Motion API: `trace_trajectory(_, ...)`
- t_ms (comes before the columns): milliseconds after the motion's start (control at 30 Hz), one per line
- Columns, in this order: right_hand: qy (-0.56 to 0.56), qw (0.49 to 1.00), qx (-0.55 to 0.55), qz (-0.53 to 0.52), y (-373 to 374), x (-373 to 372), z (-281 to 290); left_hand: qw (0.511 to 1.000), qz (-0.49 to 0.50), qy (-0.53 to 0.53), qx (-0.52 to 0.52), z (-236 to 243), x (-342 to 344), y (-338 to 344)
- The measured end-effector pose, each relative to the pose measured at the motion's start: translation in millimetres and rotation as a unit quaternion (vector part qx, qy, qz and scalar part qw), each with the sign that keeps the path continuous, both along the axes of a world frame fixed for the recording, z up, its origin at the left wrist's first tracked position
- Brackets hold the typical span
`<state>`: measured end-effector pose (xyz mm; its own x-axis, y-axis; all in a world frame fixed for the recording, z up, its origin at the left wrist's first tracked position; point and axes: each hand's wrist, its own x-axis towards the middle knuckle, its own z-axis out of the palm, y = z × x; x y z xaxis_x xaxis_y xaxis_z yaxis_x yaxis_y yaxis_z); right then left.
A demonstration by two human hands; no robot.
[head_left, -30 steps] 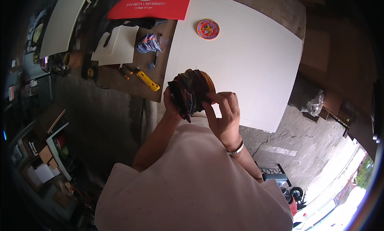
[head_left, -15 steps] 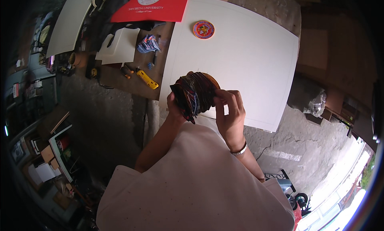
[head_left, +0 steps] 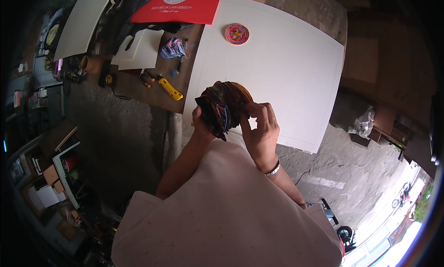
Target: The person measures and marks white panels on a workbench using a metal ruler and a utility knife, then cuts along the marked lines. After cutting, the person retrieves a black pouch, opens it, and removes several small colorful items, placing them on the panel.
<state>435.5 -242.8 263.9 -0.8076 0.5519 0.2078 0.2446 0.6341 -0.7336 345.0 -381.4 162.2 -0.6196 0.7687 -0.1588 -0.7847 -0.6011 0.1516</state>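
Held up before my chest is a thick stack of dark patches [head_left: 225, 104], seen mostly from their edges, with an orange rim at its right side. My left hand [head_left: 200, 124] is closed round the stack's left and lower side; its fingers are partly hidden behind it. On the right edge, my right hand [head_left: 262, 132] presses its bent thumb and fingertips against the patches. Beyond the stack, one round embroidered patch [head_left: 237, 34], red and blue with a yellow star, lies face up on a large white board [head_left: 282, 77].
Left of the board, the brown tabletop holds a yellow cutter [head_left: 170, 89], orange-handled pliers [head_left: 147, 79], a crumpled striped cloth [head_left: 173, 48] and white card sheets [head_left: 141, 49]. A red printed folder [head_left: 185, 8] overlaps the board's far left corner. Clear plastic [head_left: 364, 122] lies at the right.
My right hand has shifted slightly left and its fingers have curled in closer on the stack's edge. The stack and my left hand stay nearly in place.
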Motion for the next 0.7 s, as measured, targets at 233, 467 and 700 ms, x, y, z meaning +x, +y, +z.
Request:
trace_trajectory(233, 0.006, 0.997, -0.070, -0.009, -9.7, -7.8, -0.2, 0.999, 0.015, 0.015, -0.048, -3.6, -4.1, -6.6)
trace_trajectory(467, 0.026, 0.998, -0.046, 0.020, -14.3, -15.9, -3.6, 0.999, 0.031, 0.019, -0.022, -11.2, -10.2, -12.9)
trace_trajectory(700, 0.005, 0.996, 0.076, 0.037, -20.1, -25.7, -3.7, 0.998, 0.039, -0.027, 0.037, -18.2, -14.9, -13.5)
